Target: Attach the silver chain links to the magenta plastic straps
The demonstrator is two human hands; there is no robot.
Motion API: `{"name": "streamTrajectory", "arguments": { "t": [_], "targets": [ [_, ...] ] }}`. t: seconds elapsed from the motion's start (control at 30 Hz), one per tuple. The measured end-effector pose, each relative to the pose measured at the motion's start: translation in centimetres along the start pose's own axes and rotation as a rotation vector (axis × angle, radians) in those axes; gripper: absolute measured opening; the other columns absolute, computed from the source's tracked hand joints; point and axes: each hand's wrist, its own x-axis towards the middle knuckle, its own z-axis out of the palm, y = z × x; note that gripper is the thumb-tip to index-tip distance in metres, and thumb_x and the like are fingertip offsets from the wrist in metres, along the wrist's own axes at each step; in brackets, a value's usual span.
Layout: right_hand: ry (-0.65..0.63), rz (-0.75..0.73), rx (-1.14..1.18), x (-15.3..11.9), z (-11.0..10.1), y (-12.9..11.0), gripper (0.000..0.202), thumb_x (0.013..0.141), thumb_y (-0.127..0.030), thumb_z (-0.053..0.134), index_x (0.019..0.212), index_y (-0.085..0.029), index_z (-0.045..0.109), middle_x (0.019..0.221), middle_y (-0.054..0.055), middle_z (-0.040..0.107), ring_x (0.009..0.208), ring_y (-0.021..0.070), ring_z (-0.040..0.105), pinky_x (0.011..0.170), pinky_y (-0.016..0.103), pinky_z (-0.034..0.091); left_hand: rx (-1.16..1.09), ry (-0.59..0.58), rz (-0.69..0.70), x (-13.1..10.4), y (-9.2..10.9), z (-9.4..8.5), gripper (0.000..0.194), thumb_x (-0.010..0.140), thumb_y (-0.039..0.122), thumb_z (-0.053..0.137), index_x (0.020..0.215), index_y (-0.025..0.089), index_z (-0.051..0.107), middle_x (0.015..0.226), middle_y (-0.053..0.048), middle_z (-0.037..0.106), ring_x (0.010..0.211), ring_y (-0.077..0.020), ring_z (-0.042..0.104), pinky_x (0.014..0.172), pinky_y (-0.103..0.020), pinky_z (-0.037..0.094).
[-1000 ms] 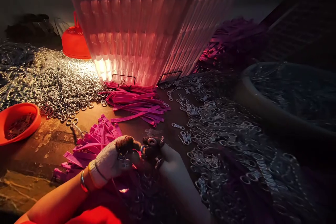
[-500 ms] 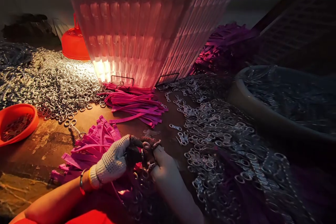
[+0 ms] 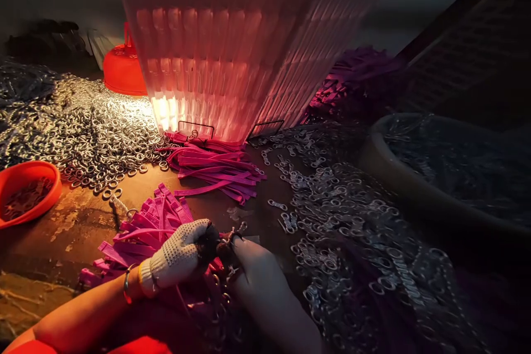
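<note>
My left hand [image 3: 180,249] wears a white dotted glove with darkened fingertips and a bracelet at the wrist. Its fingers are closed at one end of a small metal link [image 3: 227,240]. From the other side my right hand [image 3: 253,265], with dark coverings on its fingers, pinches the same shiny piece. Dark fingers and shadow hide most of the link's shape. Beneath and left of the hands fans out a pile of magenta straps [image 3: 160,213]. More metal links and rings hang dimly below my right hand.
Behind lies a second bundle of magenta straps [image 3: 215,168], against a translucent corrugated panel [image 3: 207,77]. A heap of metal rings [image 3: 95,127] glows under a red lamp [image 3: 124,69]. At left stands a red bowl [image 3: 53,191]. Loose metal links [image 3: 344,204] and a large tub [image 3: 375,135] fill the right.
The fingers have shifted around the metal piece; a ring visible between them earlier is now mostly covered. My right hand has turned slightly downward. The whole view has moved a little.
</note>
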Motion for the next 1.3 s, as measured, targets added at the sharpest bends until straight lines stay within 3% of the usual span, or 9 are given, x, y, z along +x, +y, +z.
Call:
{"name": "streamTrajectory", "arguments": {
  "t": [0.13,0.23,0.33,0.47,0.6,0.8,0.97,1.13,1.3],
  "targets": [
    [0.041,-0.202,-0.429,-0.9,1.8,-0.1,0.007,0.068,-0.020,0.057,0.061,-0.019,0.056,0.059,0.005,0.059,0.054,0.0144,0.046,0.055,0.031,0.020,-0.263,0.015,-0.036,0.9,1.1,-1.6,0.030,0.078,0.036,0.069,0.071,0.018,0.046,0.055,0.007,0.039,0.041,-0.0040,0.030,0.037,-0.016,0.021],
    [0.012,-0.386,-0.497,-1.5,3.6,-0.3,0.004,0.059,-0.020,0.059,0.058,-0.020,0.055,0.060,0.006,0.059,0.056,0.0162,0.047,0.057,0.033,0.020,-0.364,0.068,0.075,1.5,3.2,-3.7,0.027,0.079,0.039,0.066,0.077,0.020,0.047,0.052,0.009,0.037,0.034,-0.0032,0.023,0.031,-0.015,0.016],
    [0.125,-0.238,-0.405,-0.5,3.4,-0.5,0.006,0.071,-0.024,0.056,0.069,-0.020,0.060,0.066,0.006,0.062,0.061,0.0179,0.051,0.058,0.032,0.025,-0.191,0.100,0.143,1.5,4.3,-4.2,0.024,0.082,0.039,0.064,0.081,0.018,0.052,0.053,0.006,0.044,0.036,-0.0032,0.030,0.033,-0.013,0.021],
    [0.216,-0.082,-0.311,2.0,1.3,-0.3,0.021,0.082,-0.017,0.046,0.095,-0.016,0.063,0.078,0.007,0.066,0.071,0.0193,0.056,0.062,0.030,0.030,0.014,0.020,0.061,1.0,3.5,-2.8,0.021,0.083,0.033,0.061,0.073,0.017,0.051,0.054,0.004,0.047,0.039,-0.0038,0.035,0.036,-0.015,0.025],
    [0.145,-0.170,-0.275,2.8,1.2,0.3,0.016,0.073,-0.011,0.046,0.080,-0.018,0.059,0.073,0.005,0.061,0.066,0.0170,0.052,0.060,0.029,0.028,0.017,-0.007,0.014,0.8,2.8,-2.5,0.013,0.079,0.024,0.057,0.070,0.018,0.050,0.051,0.005,0.043,0.039,-0.0049,0.033,0.036,-0.017,0.022],
    [0.092,-0.189,-0.318,3.1,2.0,0.3,0.005,0.069,-0.020,0.051,0.064,-0.020,0.049,0.067,0.003,0.054,0.062,0.0157,0.044,0.058,0.030,0.023,0.020,-0.131,-0.091,0.9,3.3,-3.6,0.020,0.079,0.031,0.062,0.067,0.016,0.054,0.054,0.004,0.044,0.043,-0.0052,0.033,0.039,-0.018,0.022],
    [0.087,-0.134,-0.370,3.9,2.2,0.5,0.007,0.063,-0.016,0.049,0.069,-0.020,0.052,0.068,0.004,0.058,0.060,0.0160,0.047,0.057,0.030,0.024,-0.031,-0.027,-0.023,1.9,1.8,-3.4,0.026,0.076,0.032,0.068,0.064,0.016,0.052,0.055,0.004,0.045,0.047,-0.0057,0.036,0.043,-0.018,0.025],
    [0.097,-0.210,-0.558,3.1,3.4,1.4,0.011,0.062,-0.028,0.060,0.066,-0.018,0.058,0.065,0.011,0.061,0.056,0.0187,0.048,0.055,0.031,0.023,-0.189,0.038,-0.154,2.6,-0.2,-2.6,0.027,0.076,0.036,0.067,0.068,0.019,0.048,0.045,0.008,0.037,0.037,-0.0057,0.030,0.036,-0.018,0.017],
    [0.083,-0.090,-0.142,3.0,4.8,2.1,0.021,0.087,-0.028,0.048,0.074,-0.020,0.062,0.064,0.004,0.064,0.056,0.0166,0.053,0.053,0.027,0.030,-0.289,0.097,-0.066,3.0,-0.4,-2.2,0.032,0.079,0.039,0.066,0.070,0.020,0.042,0.045,0.009,0.036,0.033,-0.0039,0.026,0.035,-0.017,0.018]
  ]
}}
